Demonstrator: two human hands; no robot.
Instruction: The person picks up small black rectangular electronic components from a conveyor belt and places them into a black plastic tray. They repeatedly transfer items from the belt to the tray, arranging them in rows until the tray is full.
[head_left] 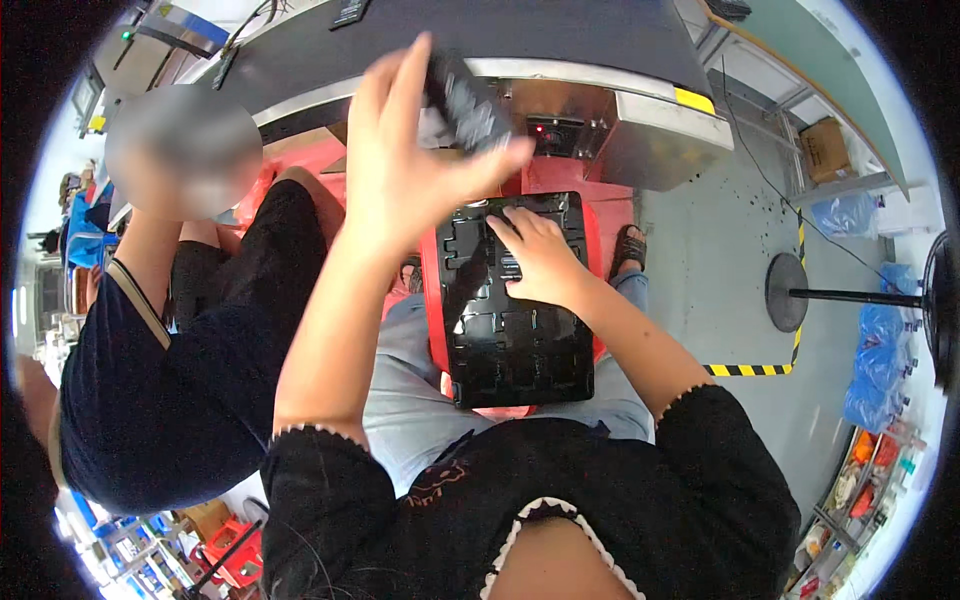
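Observation:
My left hand (400, 165) is raised near the conveyor's edge, its thumb and fingers around a flat black rectangular piece (466, 103). Motion blurs that piece, but pale markings show on its face. A glossy black plastic tray (520, 375) with moulded compartments rests over my lap. My right hand (541, 258) reaches into the tray's upper part, thumb and fingers around a small black piece with a white label (510, 266). The fingers partly cover this piece, so its full outline is hidden.
A dark conveyor belt (560, 35) with a metal frame runs across the far side. Red material (435, 300) lies under the tray. A co-worker (180, 390) sits close on my left. To the right stands a fan with a round black base (787, 292).

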